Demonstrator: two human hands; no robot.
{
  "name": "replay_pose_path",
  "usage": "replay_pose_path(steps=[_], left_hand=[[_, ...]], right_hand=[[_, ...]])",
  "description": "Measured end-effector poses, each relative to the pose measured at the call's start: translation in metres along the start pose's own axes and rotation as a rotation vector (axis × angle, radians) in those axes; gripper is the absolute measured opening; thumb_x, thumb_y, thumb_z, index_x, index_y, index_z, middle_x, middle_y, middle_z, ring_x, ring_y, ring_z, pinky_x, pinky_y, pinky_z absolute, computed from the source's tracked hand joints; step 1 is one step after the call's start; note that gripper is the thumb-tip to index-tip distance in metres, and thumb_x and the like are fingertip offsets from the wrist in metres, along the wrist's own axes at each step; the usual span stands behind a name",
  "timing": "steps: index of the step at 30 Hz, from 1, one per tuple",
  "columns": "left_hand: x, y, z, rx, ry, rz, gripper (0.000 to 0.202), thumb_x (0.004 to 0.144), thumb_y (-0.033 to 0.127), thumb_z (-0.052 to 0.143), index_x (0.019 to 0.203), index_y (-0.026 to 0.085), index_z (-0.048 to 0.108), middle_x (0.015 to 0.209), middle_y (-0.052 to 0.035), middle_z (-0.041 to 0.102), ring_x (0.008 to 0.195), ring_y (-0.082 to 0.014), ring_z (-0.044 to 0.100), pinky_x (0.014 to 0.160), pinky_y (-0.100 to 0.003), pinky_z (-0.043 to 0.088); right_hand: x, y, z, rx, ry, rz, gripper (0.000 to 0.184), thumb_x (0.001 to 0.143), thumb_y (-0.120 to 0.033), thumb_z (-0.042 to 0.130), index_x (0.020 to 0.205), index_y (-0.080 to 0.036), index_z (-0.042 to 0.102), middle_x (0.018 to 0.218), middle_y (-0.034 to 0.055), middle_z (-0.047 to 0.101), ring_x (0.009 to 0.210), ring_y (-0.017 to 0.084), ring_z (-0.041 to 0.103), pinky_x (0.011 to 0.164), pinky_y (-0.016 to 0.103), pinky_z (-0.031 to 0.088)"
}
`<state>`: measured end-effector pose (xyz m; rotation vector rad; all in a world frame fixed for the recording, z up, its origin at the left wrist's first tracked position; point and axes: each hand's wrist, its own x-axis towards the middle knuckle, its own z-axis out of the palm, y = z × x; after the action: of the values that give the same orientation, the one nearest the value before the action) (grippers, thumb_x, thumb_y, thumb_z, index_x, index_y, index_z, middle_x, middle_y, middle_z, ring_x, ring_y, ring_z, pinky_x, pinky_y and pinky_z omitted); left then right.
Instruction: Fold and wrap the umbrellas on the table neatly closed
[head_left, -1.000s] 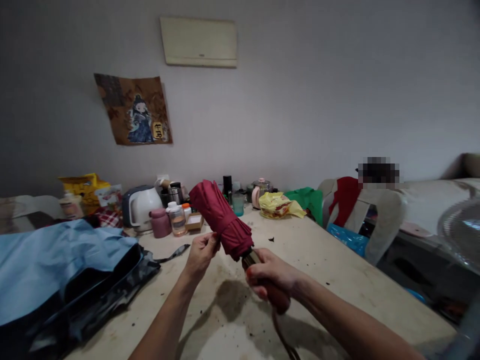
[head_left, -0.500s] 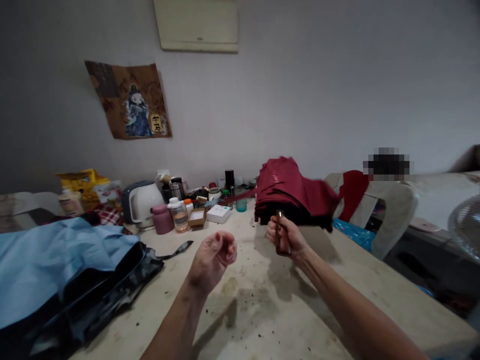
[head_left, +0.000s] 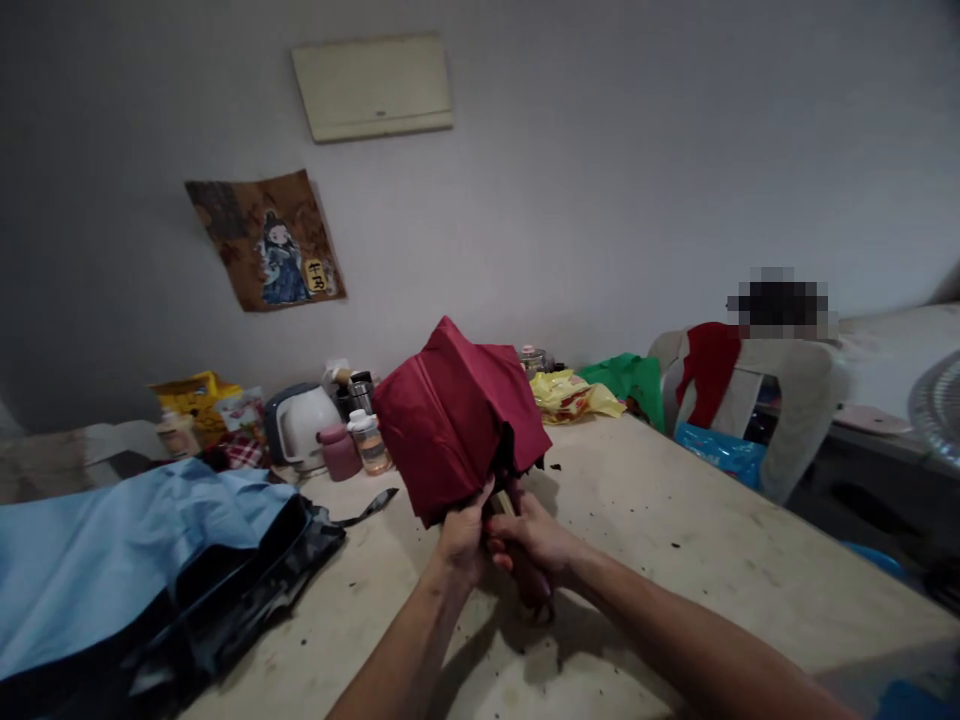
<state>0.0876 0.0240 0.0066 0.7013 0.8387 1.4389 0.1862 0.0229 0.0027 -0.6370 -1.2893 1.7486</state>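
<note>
1. Both hands are up over the near middle of the pale, speckled table [head_left: 675, 520], and between them is a maroon folding umbrella [head_left: 457, 420], tilted up and away to the left
2. Its canopy is collapsed but not rolled: the fabric puffs out loose and boxy, with sharp creases along the folds and a dark underside showing at the lower rim
3. The left hand [head_left: 461, 530] is closed on the bottom edge of the cloth, fingers curled in and thumb pressed against the fabric
4. The right hand [head_left: 529, 535] sits just beside it, touching, wrapped tight round the reddish-brown handle [head_left: 534, 588], whose end pokes out below the fist
5. Behind the canopy stand a white kettle [head_left: 300, 425], a pink bottle [head_left: 337, 452] and a clear jar [head_left: 371, 445]; a yellow bag [head_left: 570, 392] lies to the right
6. A light blue cloth [head_left: 112, 540] over a black bag [head_left: 247, 570] fills the left end of the table
</note>
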Motion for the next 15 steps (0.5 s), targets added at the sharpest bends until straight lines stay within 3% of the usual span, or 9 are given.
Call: replay_pose_path(steps=[2,4,9,15], left_hand=[[0.0,0.006,0.005,-0.003,0.089,0.059,0.044,0.048,0.038,0.09,0.075,0.013,0.065,0.065,-0.0024,0.066,0.059,-0.0161,0.063,0.051,-0.026,0.047],[0.005,0.013,0.014,0.014,0.089,0.1,0.043,0.047,0.037,0.09,0.074,0.013,0.066,0.069,-0.0033,0.069,0.061,-0.0159,0.064,0.056,-0.026,0.05],[0.026,0.035,0.056,0.059,-0.086,0.127,0.031,0.052,0.03,0.085,0.064,0.013,0.062,0.057,-0.0008,0.064,0.055,-0.0129,0.061,0.056,-0.025,0.048],[0.041,0.071,0.133,0.191,-0.324,0.173,0.019,0.067,0.021,0.073,0.059,0.014,0.058,0.052,0.0011,0.059,0.052,-0.0105,0.058,0.057,-0.023,0.045]], right_hand=[[0.0,-0.002,0.003,-0.03,0.008,0.001,0.023,0.056,-0.027,0.062,0.073,-0.017,0.051,0.049,-0.0048,0.052,0.039,0.008,0.047,0.04,0.02,0.038],[0.0,-0.009,0.004,-0.068,0.038,-0.024,0.016,0.056,-0.027,0.059,0.065,-0.017,0.05,0.049,-0.004,0.052,0.039,0.008,0.046,0.04,0.021,0.038],[0.0,-0.039,0.005,-0.234,0.24,-0.233,0.008,0.054,-0.024,0.049,0.059,-0.019,0.05,0.046,-0.004,0.05,0.039,0.009,0.045,0.041,0.021,0.038],[-0.001,-0.1,-0.004,-0.433,0.555,-0.365,0.007,0.061,-0.022,0.051,0.068,-0.019,0.053,0.044,-0.003,0.051,0.038,0.013,0.049,0.039,0.022,0.039]])
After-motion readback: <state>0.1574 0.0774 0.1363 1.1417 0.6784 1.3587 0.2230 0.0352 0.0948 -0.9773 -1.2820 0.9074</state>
